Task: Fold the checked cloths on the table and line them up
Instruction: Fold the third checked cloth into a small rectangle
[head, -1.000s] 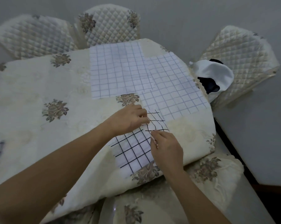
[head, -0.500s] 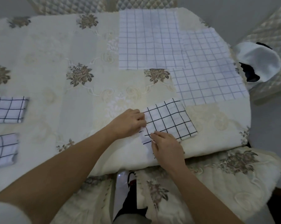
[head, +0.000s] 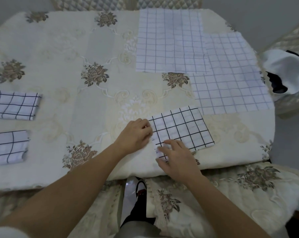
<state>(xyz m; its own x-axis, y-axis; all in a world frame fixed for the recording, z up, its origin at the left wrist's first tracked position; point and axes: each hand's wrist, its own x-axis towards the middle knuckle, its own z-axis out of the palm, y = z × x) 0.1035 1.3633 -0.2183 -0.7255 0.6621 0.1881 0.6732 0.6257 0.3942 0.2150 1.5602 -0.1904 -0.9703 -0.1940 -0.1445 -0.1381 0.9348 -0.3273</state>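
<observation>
A folded white cloth with black checks (head: 181,129) lies near the table's front edge. My left hand (head: 135,134) pinches its left edge, fingers curled. My right hand (head: 178,158) rests flat on its front left corner, fingers spread on the fabric. Two folded checked cloths lie at the far left, one (head: 14,105) behind the other (head: 7,147). Two unfolded checked cloths lie spread out at the back right, one (head: 169,42) overlapping the other (head: 234,78).
The table carries a cream cloth with brown flowers (head: 76,83). A quilted chair at the right holds a white and dark garment (head: 286,71). More quilted chairs (head: 100,4) stand behind the table, and a padded seat (head: 231,194) sits below the front edge.
The folded black-checked cloth now lies flat after the fold. My right hand has opened and spread onto its corner. The camera has swung left and closer, showing the folded cloths at the left.
</observation>
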